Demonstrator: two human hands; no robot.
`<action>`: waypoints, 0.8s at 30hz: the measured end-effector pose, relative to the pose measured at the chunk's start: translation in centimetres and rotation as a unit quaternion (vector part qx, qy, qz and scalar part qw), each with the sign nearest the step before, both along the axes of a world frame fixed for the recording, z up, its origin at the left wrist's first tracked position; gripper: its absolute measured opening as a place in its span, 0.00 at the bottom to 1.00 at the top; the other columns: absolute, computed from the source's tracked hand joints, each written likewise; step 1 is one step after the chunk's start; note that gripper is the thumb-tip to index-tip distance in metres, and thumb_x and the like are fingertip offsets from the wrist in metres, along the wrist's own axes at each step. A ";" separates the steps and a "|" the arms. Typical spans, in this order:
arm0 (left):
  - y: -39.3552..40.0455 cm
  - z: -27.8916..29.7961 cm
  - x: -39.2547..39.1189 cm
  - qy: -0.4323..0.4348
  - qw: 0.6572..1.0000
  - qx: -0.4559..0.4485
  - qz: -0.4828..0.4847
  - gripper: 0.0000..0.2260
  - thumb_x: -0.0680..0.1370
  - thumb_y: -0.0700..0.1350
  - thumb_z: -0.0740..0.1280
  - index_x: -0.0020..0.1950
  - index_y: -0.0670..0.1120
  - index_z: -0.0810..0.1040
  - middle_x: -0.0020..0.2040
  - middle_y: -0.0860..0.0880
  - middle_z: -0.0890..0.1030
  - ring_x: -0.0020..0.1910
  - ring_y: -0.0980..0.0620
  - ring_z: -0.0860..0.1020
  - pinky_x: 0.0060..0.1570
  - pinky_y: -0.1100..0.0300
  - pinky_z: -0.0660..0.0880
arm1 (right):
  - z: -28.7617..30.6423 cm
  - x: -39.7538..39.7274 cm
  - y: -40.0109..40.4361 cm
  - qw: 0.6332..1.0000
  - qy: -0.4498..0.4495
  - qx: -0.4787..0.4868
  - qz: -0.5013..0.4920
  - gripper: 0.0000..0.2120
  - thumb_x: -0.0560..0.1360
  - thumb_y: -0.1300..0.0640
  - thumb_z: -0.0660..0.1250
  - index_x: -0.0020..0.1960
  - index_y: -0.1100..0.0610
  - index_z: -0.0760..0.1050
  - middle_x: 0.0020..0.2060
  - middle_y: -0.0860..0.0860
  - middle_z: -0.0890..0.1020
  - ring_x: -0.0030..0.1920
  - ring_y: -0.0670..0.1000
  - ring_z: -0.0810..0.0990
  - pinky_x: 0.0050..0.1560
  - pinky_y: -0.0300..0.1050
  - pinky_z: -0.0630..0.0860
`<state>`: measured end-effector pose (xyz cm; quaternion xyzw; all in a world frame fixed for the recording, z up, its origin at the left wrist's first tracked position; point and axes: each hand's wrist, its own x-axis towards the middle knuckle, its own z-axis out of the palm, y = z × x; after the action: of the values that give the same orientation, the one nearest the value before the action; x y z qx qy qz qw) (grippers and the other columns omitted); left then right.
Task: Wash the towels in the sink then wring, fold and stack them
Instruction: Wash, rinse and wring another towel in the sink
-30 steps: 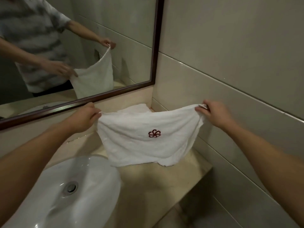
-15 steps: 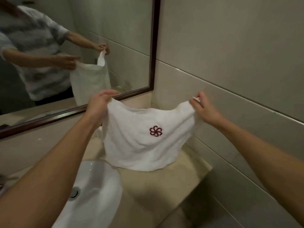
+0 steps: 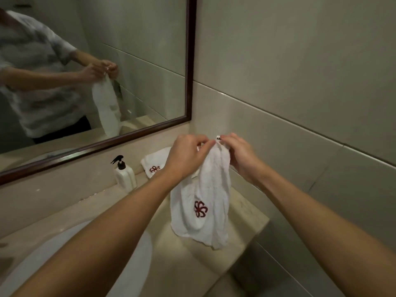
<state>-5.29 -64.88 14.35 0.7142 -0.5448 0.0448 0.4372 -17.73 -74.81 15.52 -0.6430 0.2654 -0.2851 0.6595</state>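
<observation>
- Mirror (image 3: pixel 128 61): it hangs on the wall above your counter (image 3: pixel 188 260).
- Sink (image 3: pixel 137 254): it sits at lower left, under your left forearm.
- Held towel (image 3: pixel 214 189): it hangs doubled above the counter, top corners brought together.
- Left hand (image 3: pixel 186 159) and right hand (image 3: pixel 240 155): both pinch those corners, nearly touching.
- Folded towel (image 3: pixel 156 161): it lies at the back of the counter.
- Soap bottle (image 3: pixel 125 174): it stands beside the folded towel.

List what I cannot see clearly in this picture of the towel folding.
- Folded towel behind: head view, the left hand covers its right part.
- Sink: both forearms hide most of the basin; the bottom edge cuts it off.
- Held towel: its top corners are hidden inside the fingers of the left hand and right hand.
- Tag at the towel's top: too small to read.
</observation>
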 end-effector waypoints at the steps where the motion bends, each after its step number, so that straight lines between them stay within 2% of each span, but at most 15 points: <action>1: -0.1 -0.1 0.0 -0.014 1.000 0.004 0.001 0.17 0.78 0.56 0.60 0.46 0.48 0.85 0.37 0.51 0.83 0.37 0.51 0.79 0.42 0.52 0.75 | -0.4 -0.1 0.1 0.999 -0.012 0.040 0.001 0.12 0.82 0.58 0.62 0.39 0.53 0.70 0.33 0.48 0.74 0.36 0.48 0.74 0.35 0.42 0.69; 3: -0.4 -0.6 -0.2 -0.037 0.999 -0.001 0.012 0.17 0.78 0.55 0.59 0.44 0.48 0.83 0.35 0.50 0.82 0.35 0.48 0.79 0.39 0.50 0.75 | -0.9 -0.1 0.4 0.994 -0.049 0.098 0.006 0.10 0.82 0.58 0.61 0.42 0.53 0.73 0.35 0.49 0.78 0.38 0.48 0.77 0.36 0.40 0.73; 5: -0.7 -1.0 -0.5 -0.040 0.998 -0.028 0.029 0.15 0.79 0.53 0.59 0.41 0.47 0.79 0.31 0.49 0.78 0.32 0.46 0.76 0.35 0.50 0.74 | -1.0 0.0 0.6 0.983 -0.100 0.151 0.024 0.09 0.83 0.58 0.59 0.49 0.58 0.76 0.42 0.54 0.81 0.42 0.50 0.81 0.43 0.42 0.78; 7: -0.9 -1.3 -0.8 -0.042 0.997 -0.050 0.048 0.13 0.79 0.51 0.59 0.42 0.46 0.78 0.31 0.49 0.76 0.31 0.47 0.75 0.33 0.50 0.73 | -1.1 0.2 0.8 0.967 -0.130 0.214 0.051 0.14 0.84 0.54 0.56 0.56 0.63 0.77 0.46 0.58 0.82 0.45 0.53 0.83 0.48 0.44 0.80; 10: -1.2 -1.7 -1.2 -0.039 0.993 -0.090 0.066 0.12 0.81 0.49 0.60 0.44 0.45 0.78 0.31 0.49 0.77 0.30 0.48 0.75 0.32 0.54 0.71 | -1.4 0.3 1.2 0.948 -0.146 0.272 0.074 0.24 0.85 0.48 0.53 0.51 0.63 0.82 0.45 0.59 0.84 0.45 0.53 0.85 0.49 0.44 0.81; 14: -1.6 -2.2 -1.5 -0.003 0.986 -0.135 0.096 0.10 0.81 0.47 0.60 0.43 0.45 0.77 0.29 0.49 0.75 0.29 0.44 0.74 0.31 0.53 0.69 | -2.0 1.3 1.7 0.940 -0.205 0.272 0.010 0.15 0.84 0.57 0.57 0.65 0.65 0.72 0.50 0.62 0.80 0.48 0.56 0.82 0.51 0.46 0.81; 16: -1.9 -2.2 -1.3 0.024 0.981 -0.157 0.107 0.11 0.81 0.47 0.60 0.44 0.45 0.78 0.30 0.52 0.74 0.29 0.47 0.74 0.31 0.54 0.68 | -2.4 1.9 2.1 0.935 -0.215 0.282 -0.018 0.15 0.83 0.58 0.59 0.66 0.65 0.71 0.49 0.62 0.80 0.50 0.57 0.81 0.57 0.51 0.77; 18: -2.2 -2.3 -1.0 0.047 0.977 -0.173 0.116 0.10 0.81 0.47 0.61 0.45 0.46 0.79 0.31 0.56 0.72 0.30 0.51 0.72 0.33 0.57 0.66 | -2.7 2.3 2.3 0.938 -0.218 0.266 -0.035 0.08 0.83 0.60 0.61 0.58 0.64 0.72 0.44 0.59 0.82 0.46 0.55 0.81 0.54 0.50 0.78; 19: -2.3 -2.3 -0.9 0.057 0.976 -0.174 0.121 0.10 0.81 0.47 0.62 0.45 0.46 0.80 0.31 0.57 0.72 0.30 0.52 0.71 0.33 0.57 0.66 | -2.5 2.4 2.5 0.945 -0.215 0.244 -0.043 0.05 0.83 0.61 0.61 0.53 0.62 0.72 0.40 0.56 0.82 0.42 0.52 0.82 0.48 0.47 0.79; 21: -2.4 -2.3 -0.7 0.065 0.975 -0.170 0.131 0.09 0.81 0.47 0.62 0.44 0.46 0.79 0.30 0.57 0.71 0.30 0.52 0.71 0.33 0.56 0.67 | -2.5 2.5 2.7 0.964 -0.189 0.173 -0.071 0.06 0.83 0.61 0.61 0.47 0.58 0.70 0.35 0.53 0.80 0.34 0.47 0.80 0.35 0.41 0.78; 22: -2.6 -2.4 -0.5 0.068 0.975 -0.162 0.137 0.09 0.81 0.47 0.63 0.44 0.46 0.78 0.31 0.56 0.72 0.30 0.51 0.72 0.33 0.55 0.68 | -2.7 2.6 2.7 0.974 -0.175 0.122 -0.077 0.07 0.83 0.61 0.61 0.46 0.57 0.69 0.34 0.51 0.79 0.33 0.47 0.79 0.33 0.40 0.76; 24: -2.7 -2.8 -0.1 0.079 0.977 -0.135 0.148 0.07 0.81 0.46 0.64 0.43 0.47 0.77 0.31 0.54 0.74 0.32 0.48 0.74 0.32 0.53 0.70 | -3.2 2.5 2.7 0.989 -0.130 -0.003 -0.072 0.06 0.82 0.58 0.63 0.46 0.56 0.70 0.36 0.49 0.79 0.37 0.48 0.77 0.38 0.45 0.74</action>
<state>-5.35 -67.60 11.57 0.7225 -0.3859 0.1260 0.5596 -15.25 -72.08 12.29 -0.5816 0.2221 -0.4140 0.6641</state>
